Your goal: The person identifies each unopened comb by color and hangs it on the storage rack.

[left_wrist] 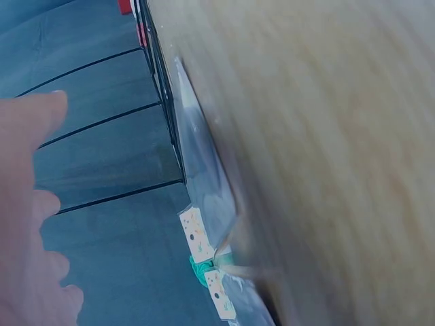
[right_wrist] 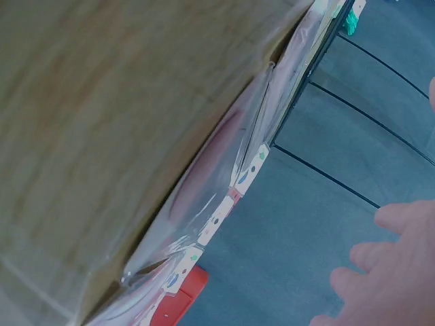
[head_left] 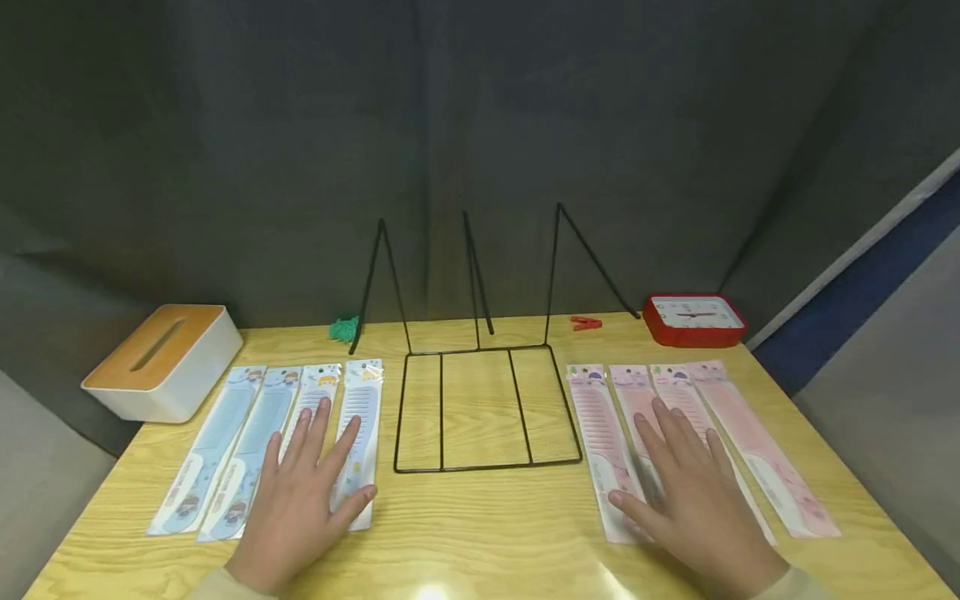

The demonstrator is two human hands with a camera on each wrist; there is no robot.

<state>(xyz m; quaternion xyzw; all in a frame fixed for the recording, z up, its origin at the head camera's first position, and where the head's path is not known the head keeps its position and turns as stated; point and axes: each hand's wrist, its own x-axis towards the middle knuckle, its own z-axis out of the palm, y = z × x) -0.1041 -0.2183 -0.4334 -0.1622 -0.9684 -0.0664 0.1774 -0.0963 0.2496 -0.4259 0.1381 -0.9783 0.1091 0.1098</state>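
My left hand (head_left: 296, 500) hovers palm down with spread fingers above several packaged blue combs (head_left: 213, 450), partly covering the two nearest the middle. On the other side my right hand (head_left: 693, 500), its fingers straight, is held over several packaged pink combs (head_left: 757, 442) and hides parts of the middle ones. Both wrist views show a gap between hand and packages. Between the two rows stands a black wire rack (head_left: 441, 408), its base flat on the table and its bent wire prongs rising at the back. Neither hand holds anything.
A white tissue box (head_left: 187, 375) with a wooden lid stands at the back left. Behind the rack lie a green bundle of string (head_left: 344, 330) and a red clip (head_left: 586, 323). A red clock (head_left: 693, 335) sits back right, before a dark curtain (head_left: 300, 150).
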